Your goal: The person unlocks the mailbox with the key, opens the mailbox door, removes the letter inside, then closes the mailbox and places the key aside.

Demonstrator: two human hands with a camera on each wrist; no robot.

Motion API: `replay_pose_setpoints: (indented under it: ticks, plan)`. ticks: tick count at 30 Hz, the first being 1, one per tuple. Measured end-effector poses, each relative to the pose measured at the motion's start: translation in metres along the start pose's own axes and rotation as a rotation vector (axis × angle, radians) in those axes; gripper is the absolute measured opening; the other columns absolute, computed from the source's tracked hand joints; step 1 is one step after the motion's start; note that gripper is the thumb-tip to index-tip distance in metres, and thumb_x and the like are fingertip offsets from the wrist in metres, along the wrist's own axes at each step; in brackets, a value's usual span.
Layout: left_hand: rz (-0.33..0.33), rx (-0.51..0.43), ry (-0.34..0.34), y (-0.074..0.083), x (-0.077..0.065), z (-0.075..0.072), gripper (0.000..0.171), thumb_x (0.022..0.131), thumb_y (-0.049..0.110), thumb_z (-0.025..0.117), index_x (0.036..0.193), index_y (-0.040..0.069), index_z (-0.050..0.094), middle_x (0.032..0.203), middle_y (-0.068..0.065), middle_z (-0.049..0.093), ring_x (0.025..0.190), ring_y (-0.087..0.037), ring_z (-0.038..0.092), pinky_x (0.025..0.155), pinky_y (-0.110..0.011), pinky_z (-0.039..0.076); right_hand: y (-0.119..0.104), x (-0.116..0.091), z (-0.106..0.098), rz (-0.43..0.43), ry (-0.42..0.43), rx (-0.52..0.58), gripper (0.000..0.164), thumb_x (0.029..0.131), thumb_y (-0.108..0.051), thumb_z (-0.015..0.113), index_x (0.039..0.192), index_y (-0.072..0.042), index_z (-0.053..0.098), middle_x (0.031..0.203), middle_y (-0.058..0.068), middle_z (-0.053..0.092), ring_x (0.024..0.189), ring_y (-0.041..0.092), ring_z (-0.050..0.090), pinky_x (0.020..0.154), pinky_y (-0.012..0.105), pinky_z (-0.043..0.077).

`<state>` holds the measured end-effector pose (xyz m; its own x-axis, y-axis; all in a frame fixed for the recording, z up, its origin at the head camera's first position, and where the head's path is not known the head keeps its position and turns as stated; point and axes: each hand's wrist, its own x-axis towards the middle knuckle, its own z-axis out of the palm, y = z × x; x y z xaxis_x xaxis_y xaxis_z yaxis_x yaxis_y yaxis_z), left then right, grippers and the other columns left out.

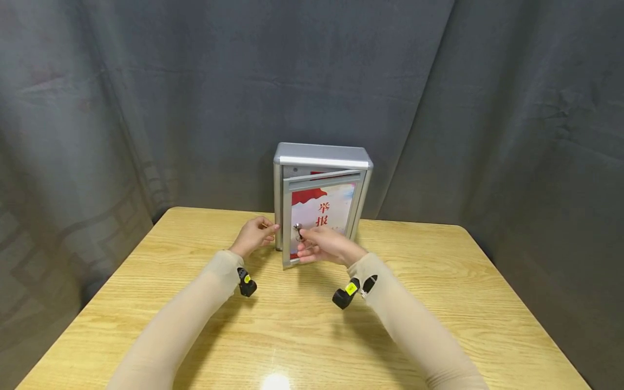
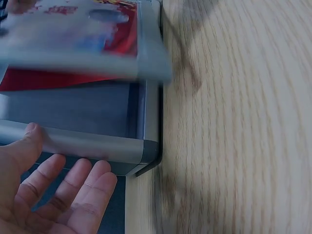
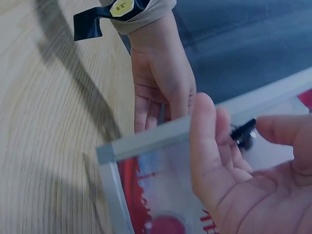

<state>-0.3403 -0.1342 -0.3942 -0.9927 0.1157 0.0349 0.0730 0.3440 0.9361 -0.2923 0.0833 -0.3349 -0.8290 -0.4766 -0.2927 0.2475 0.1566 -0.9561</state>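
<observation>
One key (image 3: 243, 129), right fingers (image 3: 204, 139) clamped on it; left fingers (image 2: 97, 196) apart against box (image 1: 323, 153), 9 o'clock side. I'd brace there, swing door (image 1: 336, 199) without twisting.

Head camera: above the near side of the bench (image 1: 292, 330), facing forward and down; farthest view, silver report box (image 1: 322, 154) centred. Left wrist camera: close beside the left grip (image 1: 254, 237), rolled sideways, bench on frame right. Right wrist camera: close over the right grip (image 1: 329, 244), rolled oppositely, bench on frame left. All three share the box's door (image 1: 343, 203).
</observation>
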Motion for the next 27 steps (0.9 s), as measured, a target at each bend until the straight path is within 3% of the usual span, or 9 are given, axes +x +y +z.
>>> replay_pose_setpoints:
  ticks: [7,17,27]
  plan:
    - [-0.009,-0.008,-0.007,-0.001,0.001,0.000,0.033,0.098,0.025,0.058,0.111,-0.005,0.054,0.108,-0.024,0.061,0.101,-0.041,0.064,0.091,-0.046,0.055,0.008,-0.028,-0.019,-0.027,-0.124,-0.098,0.025,0.106,-0.018,0.038,0.109,0.004,0.047,0.084,0.006,0.060,0.076,0.013,0.066,0.076,0.030,0.060]
    - [-0.016,-0.004,-0.013,-0.002,0.001,0.002,0.034,0.097,0.027,0.059,0.111,-0.003,0.054,0.109,-0.024,0.060,0.099,-0.037,0.064,0.091,-0.047,0.055,0.022,-0.061,-0.042,-0.032,-0.164,-0.116,0.027,0.106,-0.021,0.039,0.112,0.005,0.046,0.086,0.002,0.061,0.080,0.012,0.064,0.077,0.029,0.059]
    - [-0.013,-0.007,-0.030,0.000,0.001,0.004,0.036,0.097,0.029,0.059,0.113,-0.003,0.054,0.111,-0.024,0.059,0.101,-0.037,0.063,0.092,-0.047,0.054,0.038,-0.089,-0.071,-0.095,-0.233,-0.102,0.018,0.105,-0.020,0.040,0.104,-0.004,0.049,0.089,0.000,0.060,0.085,0.011,0.064,0.082,0.031,0.058]
